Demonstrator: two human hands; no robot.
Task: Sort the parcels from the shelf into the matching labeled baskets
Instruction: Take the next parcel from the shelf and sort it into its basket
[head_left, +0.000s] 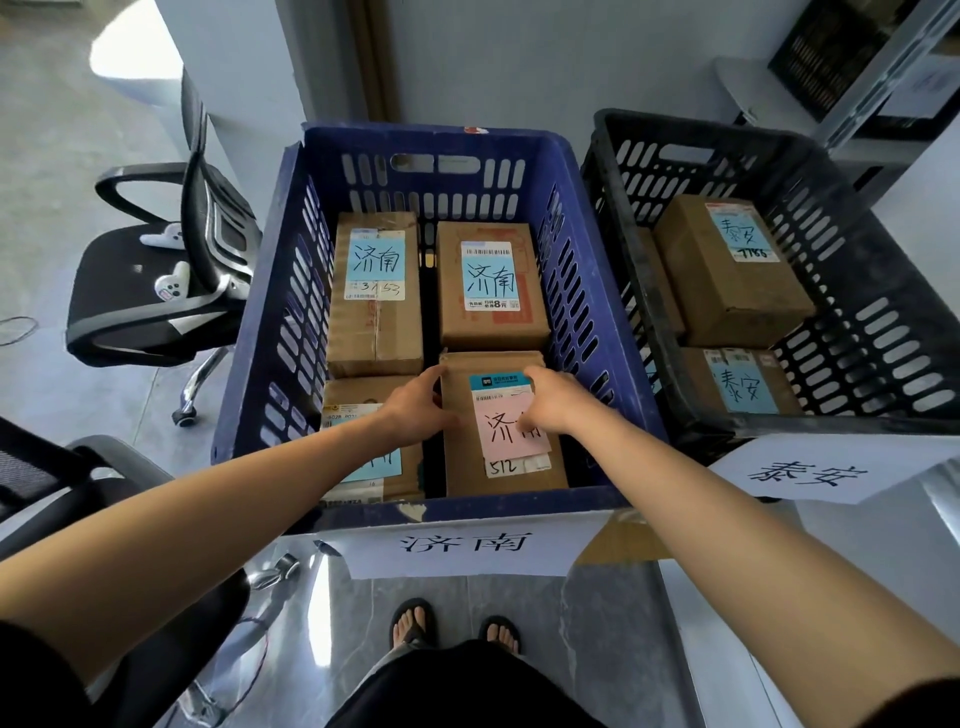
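The parcel is a small corrugated cardboard box, so it most likely handles as stiff and fairly light. Its matt brown sides give good friction. The long side edges look like the best place to take hold of it, while the paper stickers on top are probably slicker and could lift at a corner.

The left grip holds the side of the box nearer the middle of the blue basket, with fingers curled round that edge and the thumb lying towards the far corner. The right grip lies on the top face with its fingers bent down onto the pink label. Whether it clamps the box or only presses on it cannot be told.

The parcel sits label-up in the near right quarter of the blue basket, close to three other brown boxes. Whether it rests on the bottom yet is hidden. A printed white and teal slip sits above the pink label, and a white strip marked 512 sits below it. The handwritten characters appear to match the paper sign on the basket's near wall.
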